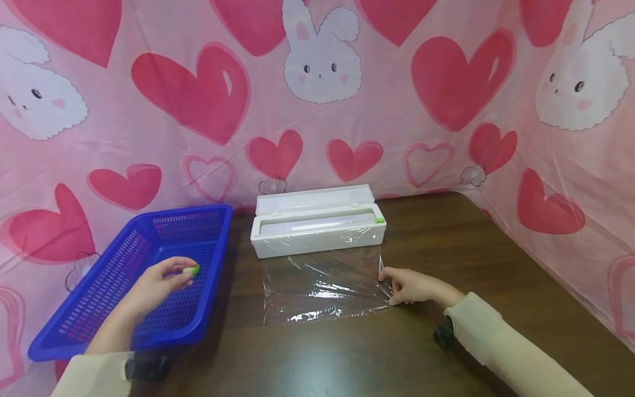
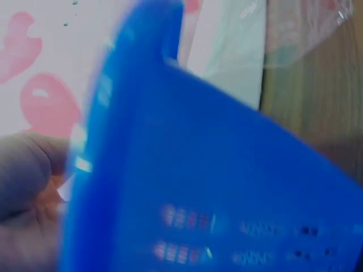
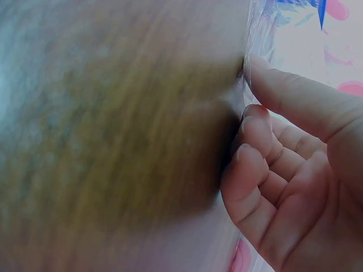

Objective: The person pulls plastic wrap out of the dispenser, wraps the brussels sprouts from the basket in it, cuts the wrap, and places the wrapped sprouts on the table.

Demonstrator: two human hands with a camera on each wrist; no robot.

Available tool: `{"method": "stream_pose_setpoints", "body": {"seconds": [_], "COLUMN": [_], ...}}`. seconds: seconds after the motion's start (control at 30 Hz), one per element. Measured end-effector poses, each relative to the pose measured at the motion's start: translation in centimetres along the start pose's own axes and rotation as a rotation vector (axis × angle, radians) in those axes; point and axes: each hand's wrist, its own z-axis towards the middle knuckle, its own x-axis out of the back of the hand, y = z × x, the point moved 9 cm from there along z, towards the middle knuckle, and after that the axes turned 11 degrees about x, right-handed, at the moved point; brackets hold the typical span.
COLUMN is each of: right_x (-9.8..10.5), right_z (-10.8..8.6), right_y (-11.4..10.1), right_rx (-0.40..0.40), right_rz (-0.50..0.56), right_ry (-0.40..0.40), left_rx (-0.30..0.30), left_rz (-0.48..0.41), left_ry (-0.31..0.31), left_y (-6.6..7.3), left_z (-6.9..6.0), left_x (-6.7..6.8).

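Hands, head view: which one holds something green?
The left hand, with a small green item between its fingers and thumb; the right hand pinches the edge of the clear film instead.

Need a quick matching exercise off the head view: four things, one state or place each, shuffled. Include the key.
Things
1. basket
2. box
3. film
4. left hand

Descriptions
A. pinches a small green-and-white item
B. clear, its edge held by the right hand
C. blue, at the table's left side
D. white, lid open

Pairs: 1-C, 2-D, 3-B, 4-A
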Motion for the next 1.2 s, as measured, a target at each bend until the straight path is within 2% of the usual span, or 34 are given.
{"method": "stream_pose_setpoints", "body": {"seconds": [0.1,0.23,0.43,0.57,0.73,0.87,1.2], "right_x": [0.0,0.0,-0.1,-0.1,0.0,-0.1,0.0], "right_z": [0.0,-0.1,0.0,0.0,0.0,0.0,0.1], "right_y": [-0.1,-0.1,0.0,0.0,0.1,0.1,0.1], "right_rx": [0.004,-0.003,-0.001,0.000,-0.011,-0.006,-0.009], "right_rz": [0.003,0.002,0.000,0.004,0.010,0.007,0.004], "right_ry": [0.001,0.003,-0.002,-0.003,0.000,-0.002,0.001], "left_rx": [-0.048,-0.085,-0.098,-0.138,-0.194,-0.210,-0.141], "left_rz": [-0.049,-0.093,-0.114,-0.174,-0.247,-0.269,-0.289], "left_ry": [-0.004,-0.017,-0.001,0.007,-0.051,-0.099,-0.232], "left_y": [1.3,2.9,5.1,6.8,8.6,9.3,8.8], "left_z": [-0.2,-0.5,-1.0,-1.4,-1.4,-1.0,1.1], "left_x": [-0.3,-0.9,-2.0,-3.2,-5.5,-7.4,-12.9]}}
